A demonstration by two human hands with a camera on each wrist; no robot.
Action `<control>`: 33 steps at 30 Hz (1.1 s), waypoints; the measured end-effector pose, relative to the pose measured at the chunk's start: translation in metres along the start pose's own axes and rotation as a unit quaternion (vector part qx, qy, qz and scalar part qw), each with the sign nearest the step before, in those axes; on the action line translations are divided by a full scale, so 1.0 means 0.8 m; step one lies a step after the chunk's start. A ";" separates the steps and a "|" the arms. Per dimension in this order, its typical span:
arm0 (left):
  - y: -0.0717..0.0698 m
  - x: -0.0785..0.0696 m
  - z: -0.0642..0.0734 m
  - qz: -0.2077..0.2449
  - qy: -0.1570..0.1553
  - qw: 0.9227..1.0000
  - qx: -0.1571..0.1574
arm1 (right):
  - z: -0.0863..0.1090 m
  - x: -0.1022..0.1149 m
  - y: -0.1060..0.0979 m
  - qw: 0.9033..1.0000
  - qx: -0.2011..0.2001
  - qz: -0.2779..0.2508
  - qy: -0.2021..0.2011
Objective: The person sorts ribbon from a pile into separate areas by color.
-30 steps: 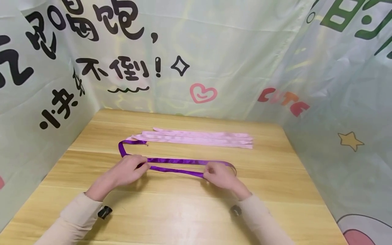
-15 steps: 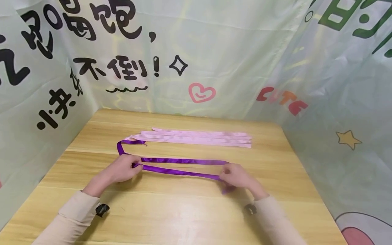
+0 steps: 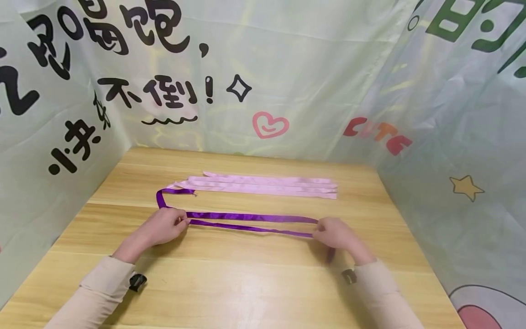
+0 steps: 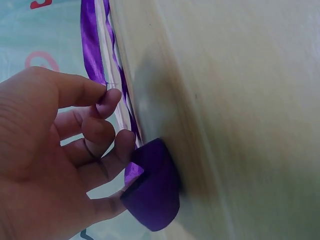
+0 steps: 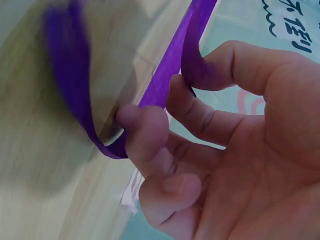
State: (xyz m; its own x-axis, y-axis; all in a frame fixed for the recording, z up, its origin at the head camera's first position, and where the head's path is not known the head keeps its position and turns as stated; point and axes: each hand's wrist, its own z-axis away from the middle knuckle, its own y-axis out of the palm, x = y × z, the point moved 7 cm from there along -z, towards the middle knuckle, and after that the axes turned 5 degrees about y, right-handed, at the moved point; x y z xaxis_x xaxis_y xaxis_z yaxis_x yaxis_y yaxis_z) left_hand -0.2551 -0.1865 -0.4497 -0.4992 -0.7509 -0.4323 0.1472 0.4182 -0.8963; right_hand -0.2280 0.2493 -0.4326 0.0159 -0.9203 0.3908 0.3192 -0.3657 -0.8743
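A purple satin ribbon runs in two near-parallel strands between the hands, above a wooden table. My left hand pinches it at the left; in the left wrist view a loop of the ribbon hangs beside the lower fingers. At the other end my right hand pinches the ribbon between thumb and index finger. A loose tail of ribbon dangles from that hand, blurred in the right wrist view. Behind the left hand, the ribbon curves back to a frayed end near the pink ribbons.
Several pale pink ribbon strips lie side by side across the back of the wooden table. A printed cloth hangs around the table's back and sides.
My right hand has slid to the right along the ribbon, and the span between the hands has grown. The left hand has shifted slightly left. The pink strips stay put.
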 end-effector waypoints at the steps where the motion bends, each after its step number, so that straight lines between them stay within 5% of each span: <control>1: 0.001 0.000 -0.001 -0.001 -0.001 1.000 0.003 | 0.001 -0.001 -0.001 1.000 0.002 -0.002 0.004; 15: 0.015 -0.009 -0.011 -0.027 0.014 1.000 0.004 | 0.006 -0.012 -0.006 0.999 -0.018 -0.019 0.019; 26: 0.020 -0.017 -0.014 -0.054 0.024 0.998 -0.004 | -0.004 -0.022 -0.013 0.995 -0.079 0.057 0.004; 33: 0.022 -0.019 -0.016 -0.055 0.028 0.998 -0.006 | -0.008 -0.031 -0.011 0.996 -0.073 0.043 0.022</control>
State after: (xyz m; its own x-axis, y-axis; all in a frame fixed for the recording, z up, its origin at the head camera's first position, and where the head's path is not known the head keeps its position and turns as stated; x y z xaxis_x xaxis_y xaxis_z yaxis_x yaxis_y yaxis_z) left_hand -0.2559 -0.1613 -0.4576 -0.5595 -0.7627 -0.3245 0.0794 0.3404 -0.9369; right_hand -0.2371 0.2741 -0.4363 -0.0061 -0.9533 0.3019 0.1776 -0.2982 -0.9378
